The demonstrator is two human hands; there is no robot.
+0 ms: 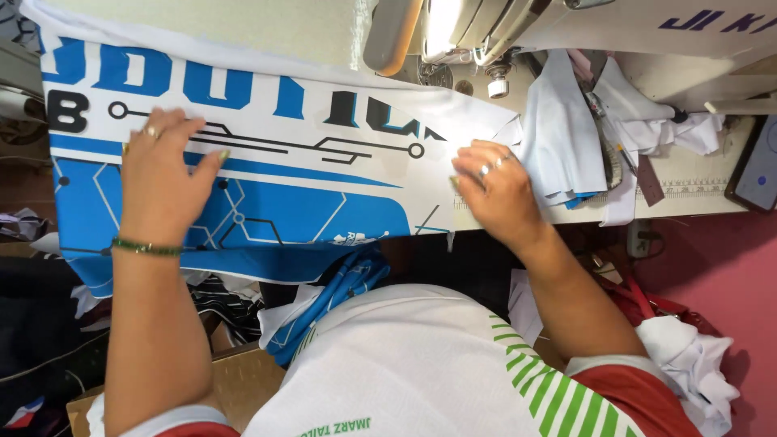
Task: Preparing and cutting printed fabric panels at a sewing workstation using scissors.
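Note:
A blue and white printed fabric panel [307, 174] with black lettering and circuit-like lines lies spread across the sewing table. My left hand [162, 182] rests flat on it at the left, fingers apart, wearing rings and a green bead bracelet. My right hand [494, 190] presses the panel's right end with bent fingers, a ring on one finger, close to the sewing machine [453, 36]. Whether the right fingers pinch the cloth is hard to tell.
A heap of white and blue cloth pieces [583, 137] lies right of the machine's needle area. A phone [757, 174] sits at the table's far right edge. More fabric [688, 364] piles beside my lap, and dark garments [218, 299] lie below left.

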